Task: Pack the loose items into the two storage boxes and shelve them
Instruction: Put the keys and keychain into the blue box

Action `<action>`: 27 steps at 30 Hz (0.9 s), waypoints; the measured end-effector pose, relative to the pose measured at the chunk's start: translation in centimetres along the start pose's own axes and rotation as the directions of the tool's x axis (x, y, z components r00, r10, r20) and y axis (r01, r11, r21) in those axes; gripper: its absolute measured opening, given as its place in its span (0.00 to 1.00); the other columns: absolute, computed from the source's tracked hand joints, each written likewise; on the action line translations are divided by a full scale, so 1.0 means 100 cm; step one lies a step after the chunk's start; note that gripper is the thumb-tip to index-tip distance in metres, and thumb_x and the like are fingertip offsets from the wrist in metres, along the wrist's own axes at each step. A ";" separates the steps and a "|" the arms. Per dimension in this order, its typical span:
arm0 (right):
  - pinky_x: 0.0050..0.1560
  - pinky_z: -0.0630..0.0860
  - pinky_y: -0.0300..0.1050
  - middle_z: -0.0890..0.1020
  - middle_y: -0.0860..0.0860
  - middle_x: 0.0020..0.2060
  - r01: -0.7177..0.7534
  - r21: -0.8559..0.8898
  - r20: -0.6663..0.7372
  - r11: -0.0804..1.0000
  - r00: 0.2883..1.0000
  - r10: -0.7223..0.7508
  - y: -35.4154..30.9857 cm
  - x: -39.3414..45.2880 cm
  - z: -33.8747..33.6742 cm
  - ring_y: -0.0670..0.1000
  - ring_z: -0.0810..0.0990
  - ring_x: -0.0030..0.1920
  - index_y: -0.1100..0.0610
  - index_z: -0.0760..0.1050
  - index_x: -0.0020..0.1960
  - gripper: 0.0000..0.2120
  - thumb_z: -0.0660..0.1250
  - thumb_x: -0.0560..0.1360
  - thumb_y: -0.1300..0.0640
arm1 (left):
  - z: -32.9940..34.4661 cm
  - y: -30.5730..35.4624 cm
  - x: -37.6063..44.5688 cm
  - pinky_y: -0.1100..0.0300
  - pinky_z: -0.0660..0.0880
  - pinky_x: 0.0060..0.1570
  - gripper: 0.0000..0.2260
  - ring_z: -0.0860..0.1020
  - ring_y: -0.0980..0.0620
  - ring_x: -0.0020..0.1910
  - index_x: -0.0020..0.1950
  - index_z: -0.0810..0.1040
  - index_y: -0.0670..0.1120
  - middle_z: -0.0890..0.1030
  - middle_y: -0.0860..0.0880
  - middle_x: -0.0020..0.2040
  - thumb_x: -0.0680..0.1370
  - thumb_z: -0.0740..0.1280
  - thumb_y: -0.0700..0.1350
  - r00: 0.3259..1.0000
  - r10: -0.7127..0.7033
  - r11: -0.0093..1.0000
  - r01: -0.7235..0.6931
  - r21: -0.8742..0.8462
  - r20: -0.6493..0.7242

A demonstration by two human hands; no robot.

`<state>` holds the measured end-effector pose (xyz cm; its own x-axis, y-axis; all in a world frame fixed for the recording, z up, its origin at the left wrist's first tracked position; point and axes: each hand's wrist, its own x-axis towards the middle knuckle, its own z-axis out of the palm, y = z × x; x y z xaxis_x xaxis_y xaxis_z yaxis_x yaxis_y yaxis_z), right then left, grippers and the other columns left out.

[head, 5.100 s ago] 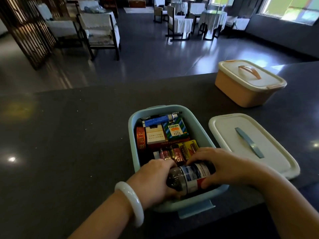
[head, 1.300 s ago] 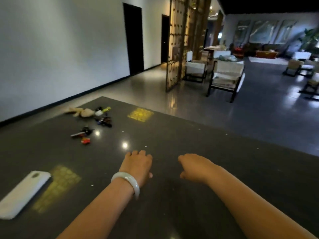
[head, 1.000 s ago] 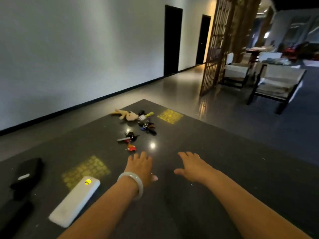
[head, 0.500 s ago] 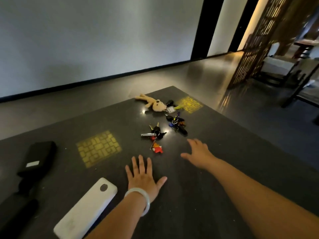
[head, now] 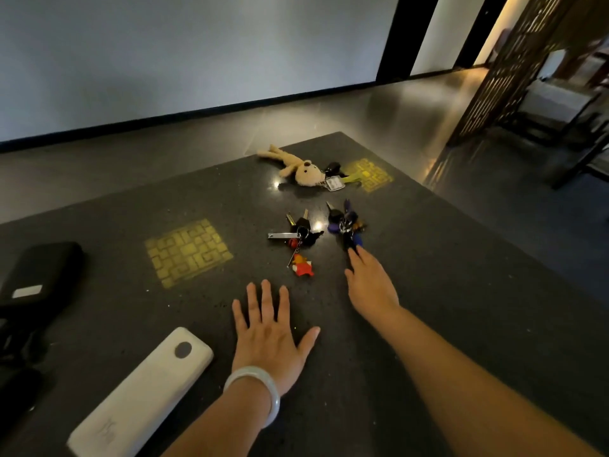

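Note:
Three bunches of keys lie on the dark counter [head: 428, 291]. One has a tan plush bear [head: 298, 168] and a green tag, at the far end. A second key bunch with a red figure charm [head: 298, 240] lies in the middle. A third key bunch with blue and purple fobs [head: 346, 225] lies to its right. My right hand [head: 370, 285] is stretched out, fingertips touching the near end of the blue bunch, holding nothing. My left hand [head: 268, 331] lies flat on the counter with fingers spread, just short of the red charm. Neither storage box is in view.
A white power bank [head: 141, 394] lies at the near left. A black pouch [head: 36, 275] sits at the left edge with dark straps below it. The counter's far corner ends just past the bear. Beyond are a grey floor, a wooden screen and chairs at right.
My view has swung left from the blue box to this end of the counter. Both hands have moved forward; the right hand now touches the blue key bunch.

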<state>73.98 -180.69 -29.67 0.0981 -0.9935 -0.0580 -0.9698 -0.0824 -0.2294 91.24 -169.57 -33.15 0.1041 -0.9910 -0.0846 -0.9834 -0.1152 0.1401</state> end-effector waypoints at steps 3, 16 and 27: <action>0.75 0.51 0.48 0.56 0.51 0.77 0.039 -0.148 0.036 0.988 0.999 -0.034 0.002 -0.072 0.002 0.50 0.55 0.76 0.52 0.53 0.77 0.25 0.51 0.82 0.47 | -0.002 0.000 -0.001 0.38 0.33 0.71 0.40 0.31 0.41 0.74 0.74 0.32 0.52 0.34 0.44 0.77 0.69 0.32 0.74 1.000 0.011 1.000 -0.011 -0.005 0.013; 0.73 0.46 0.48 0.51 0.48 0.78 0.052 -0.044 -0.051 0.998 0.997 -0.054 -0.016 -0.090 0.020 0.51 0.51 0.77 0.43 0.51 0.77 0.27 0.53 0.80 0.42 | -0.015 -0.002 0.000 0.40 0.40 0.72 0.37 0.41 0.41 0.77 0.78 0.47 0.50 0.44 0.45 0.79 0.76 0.49 0.69 1.000 0.020 0.995 -0.018 -0.094 0.023; 0.71 0.61 0.51 0.59 0.49 0.74 -0.107 -0.039 -0.176 0.994 0.979 0.098 -0.008 -0.089 0.031 0.50 0.62 0.72 0.46 0.60 0.74 0.25 0.54 0.79 0.41 | -0.050 0.021 0.130 0.38 0.46 0.73 0.34 0.41 0.40 0.77 0.78 0.44 0.56 0.41 0.47 0.79 0.79 0.59 0.60 0.988 0.151 0.977 -0.149 -0.150 0.007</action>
<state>74.58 -171.58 -32.01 -0.0386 -0.9950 0.0920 -0.9827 0.0211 -0.1839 91.26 -183.07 -28.99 -0.0471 -0.9965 -0.0696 -0.9543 0.0243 0.2977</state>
